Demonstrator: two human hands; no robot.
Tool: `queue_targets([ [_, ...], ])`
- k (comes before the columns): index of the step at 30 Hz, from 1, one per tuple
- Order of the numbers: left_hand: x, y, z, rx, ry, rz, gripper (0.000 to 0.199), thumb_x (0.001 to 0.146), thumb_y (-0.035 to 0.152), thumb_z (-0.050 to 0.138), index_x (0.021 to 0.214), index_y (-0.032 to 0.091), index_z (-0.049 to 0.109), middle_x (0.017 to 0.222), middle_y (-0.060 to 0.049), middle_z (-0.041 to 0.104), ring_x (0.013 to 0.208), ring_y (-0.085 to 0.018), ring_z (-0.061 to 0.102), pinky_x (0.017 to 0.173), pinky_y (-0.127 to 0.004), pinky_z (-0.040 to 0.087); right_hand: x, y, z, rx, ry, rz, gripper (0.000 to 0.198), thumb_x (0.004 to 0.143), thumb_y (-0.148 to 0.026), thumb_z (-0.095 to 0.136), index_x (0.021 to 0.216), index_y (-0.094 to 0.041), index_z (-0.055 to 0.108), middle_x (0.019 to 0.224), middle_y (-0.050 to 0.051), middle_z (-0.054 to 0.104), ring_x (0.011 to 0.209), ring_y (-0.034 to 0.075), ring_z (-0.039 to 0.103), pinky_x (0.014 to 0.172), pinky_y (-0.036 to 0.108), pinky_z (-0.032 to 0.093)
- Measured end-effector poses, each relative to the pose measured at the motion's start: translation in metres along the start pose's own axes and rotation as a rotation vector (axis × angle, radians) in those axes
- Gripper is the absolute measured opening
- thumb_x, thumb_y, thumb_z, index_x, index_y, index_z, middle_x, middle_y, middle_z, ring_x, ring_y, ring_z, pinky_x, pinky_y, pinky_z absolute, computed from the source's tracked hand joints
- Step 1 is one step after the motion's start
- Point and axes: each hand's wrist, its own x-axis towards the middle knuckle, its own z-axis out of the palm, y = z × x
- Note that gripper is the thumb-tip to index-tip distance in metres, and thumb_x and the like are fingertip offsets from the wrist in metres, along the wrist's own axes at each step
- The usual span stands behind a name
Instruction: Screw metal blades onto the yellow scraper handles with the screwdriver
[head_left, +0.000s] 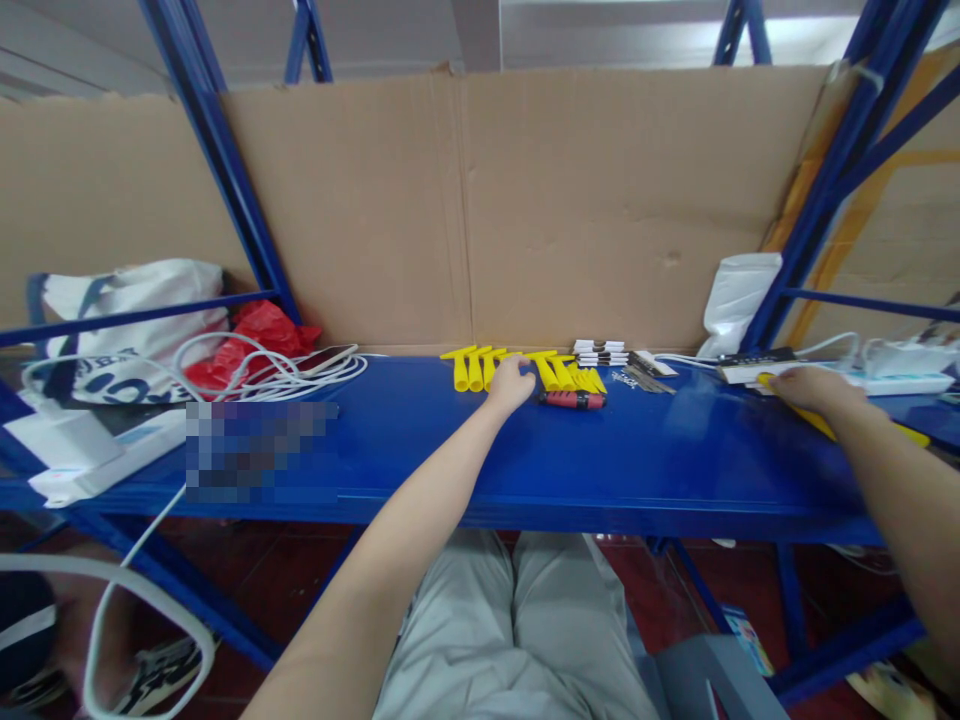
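My left hand [514,385] reaches to the back of the blue shelf, its fingers curled over a yellow T-shaped handle in the row; the fingers hide most of that piece. Several more yellow T-shaped handles [476,370] lie on its left, and others [551,372] on its right. Beside these are small yellow wedge-like pieces [587,379] and a red-and-black screwdriver handle [572,399]. Far to the right, my right hand [817,390] is closed on a long yellow piece [911,434], partly covered by the hand and forearm.
White packets with dark bands [600,352] and thin metal strips [646,376] lie near the cardboard wall [637,200]. Power strips [112,460] and coiled white cable [322,370] occupy the left, with a red bag [262,340]. Blue posts [817,180] frame the shelf.
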Motion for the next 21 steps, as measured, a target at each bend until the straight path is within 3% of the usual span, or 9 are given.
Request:
queue_targets([
  [2, -0.002, -0.001, 0.000, 0.133, 0.001, 0.050, 0.036, 0.077, 0.010, 0.051, 0.110, 0.012, 0.063, 0.122, -0.011, 0.062, 0.118, -0.020, 0.053, 0.101, -0.029, 0.039, -0.010, -0.017, -0.015, 0.013, -0.103, -0.005, 0.039, 0.085, -0.030, 0.049, 0.116, -0.013, 0.067, 0.115, 0.024, 0.062, 0.100, 0.030, 0.061, 0.068, 0.037, 0.043],
  [5, -0.006, -0.002, -0.001, 0.279, -0.022, 0.056, 0.038, 0.076, 0.014, 0.052, 0.112, 0.014, 0.064, 0.125, -0.011, 0.060, 0.120, -0.024, 0.052, 0.102, -0.034, 0.039, -0.024, -0.048, -0.033, 0.060, -0.087, -0.117, 0.041, 0.089, -0.027, 0.041, 0.120, -0.014, 0.063, 0.125, 0.021, 0.058, 0.113, 0.031, 0.055, 0.079, 0.038, 0.042],
  [7, -0.007, -0.002, -0.001, 0.343, -0.059, 0.037, 0.040, 0.076, 0.017, 0.053, 0.114, 0.015, 0.064, 0.126, -0.011, 0.059, 0.120, -0.025, 0.051, 0.102, -0.036, 0.039, -0.032, -0.071, -0.042, 0.126, -0.079, -0.173, 0.040, 0.088, -0.027, 0.042, 0.118, -0.011, 0.063, 0.122, 0.021, 0.060, 0.111, 0.030, 0.057, 0.080, 0.035, 0.043],
  [10, -0.007, -0.003, -0.001, 0.396, -0.128, 0.042, 0.041, 0.077, 0.020, 0.052, 0.117, 0.017, 0.063, 0.128, -0.010, 0.059, 0.120, -0.025, 0.051, 0.103, -0.038, 0.037, -0.041, -0.108, -0.052, 0.231, -0.067, -0.395, 0.037, 0.087, -0.027, 0.045, 0.110, -0.007, 0.067, 0.110, 0.018, 0.066, 0.101, 0.025, 0.061, 0.079, 0.028, 0.044],
  [16, -0.008, -0.004, 0.000, 0.417, -0.187, 0.066, 0.037, 0.078, 0.023, 0.051, 0.113, 0.023, 0.065, 0.128, -0.007, 0.059, 0.124, -0.027, 0.047, 0.106, -0.049, 0.032, -0.062, -0.175, -0.067, 0.408, -0.271, -0.801, 0.031, 0.083, -0.031, 0.049, 0.097, -0.014, 0.072, 0.088, 0.006, 0.072, 0.078, 0.017, 0.065, 0.072, 0.024, 0.048],
  [21, -0.010, -0.003, 0.000, 0.375, -0.172, 0.084, 0.035, 0.077, 0.022, 0.053, 0.108, 0.021, 0.067, 0.125, -0.010, 0.060, 0.122, -0.029, 0.048, 0.104, -0.050, 0.033, -0.083, -0.222, -0.057, 0.430, -0.308, -0.991, 0.025, 0.081, -0.026, 0.054, 0.094, -0.017, 0.074, 0.092, 0.003, 0.073, 0.084, 0.018, 0.066, 0.076, 0.024, 0.049],
])
